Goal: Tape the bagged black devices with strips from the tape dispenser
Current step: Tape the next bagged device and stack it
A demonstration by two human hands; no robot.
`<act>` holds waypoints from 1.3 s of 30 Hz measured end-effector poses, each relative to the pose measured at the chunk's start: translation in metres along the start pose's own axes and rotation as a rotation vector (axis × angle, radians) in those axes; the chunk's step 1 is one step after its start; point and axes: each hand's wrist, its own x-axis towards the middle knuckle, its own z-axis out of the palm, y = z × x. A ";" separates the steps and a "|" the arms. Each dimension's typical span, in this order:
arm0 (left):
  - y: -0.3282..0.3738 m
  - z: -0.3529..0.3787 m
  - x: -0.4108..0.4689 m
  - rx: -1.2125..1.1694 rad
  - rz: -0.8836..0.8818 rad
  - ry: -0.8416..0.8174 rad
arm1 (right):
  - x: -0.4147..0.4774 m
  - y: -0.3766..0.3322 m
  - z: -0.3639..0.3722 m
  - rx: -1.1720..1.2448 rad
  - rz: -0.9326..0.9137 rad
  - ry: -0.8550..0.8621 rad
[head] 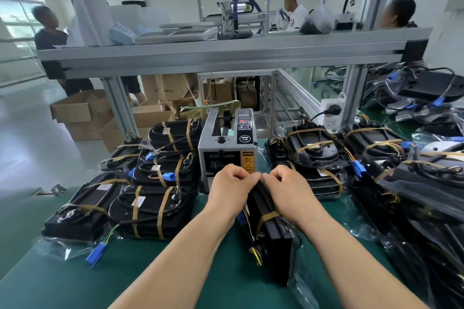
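Left hand (232, 184), right hand (288, 187) — both pinch atop the bagged device (275, 243).

The left hand (229, 189) and the right hand (287, 189) are both bare. The left forearm (175, 258) and the right forearm (351, 256) are uncovered along their whole visible length, slim and smooth. The knuckles show as a row of soft ridges across the back of each hand. Any sleeve lies outside the head view.
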 end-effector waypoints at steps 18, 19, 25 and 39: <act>0.006 -0.027 -0.052 -0.315 -0.172 -0.247 | -0.001 -0.036 -0.023 -0.549 -0.021 -0.451; 0.005 -0.030 -0.057 -0.315 -0.166 -0.243 | -0.002 -0.038 -0.020 -0.598 -0.035 -0.460; -0.026 -0.056 -0.093 -0.125 -0.108 -0.092 | -0.025 -0.034 -0.031 -0.360 -0.025 -0.433; -0.016 -0.132 -0.108 -0.865 0.003 0.189 | -0.049 -0.116 0.058 0.563 -0.179 -0.139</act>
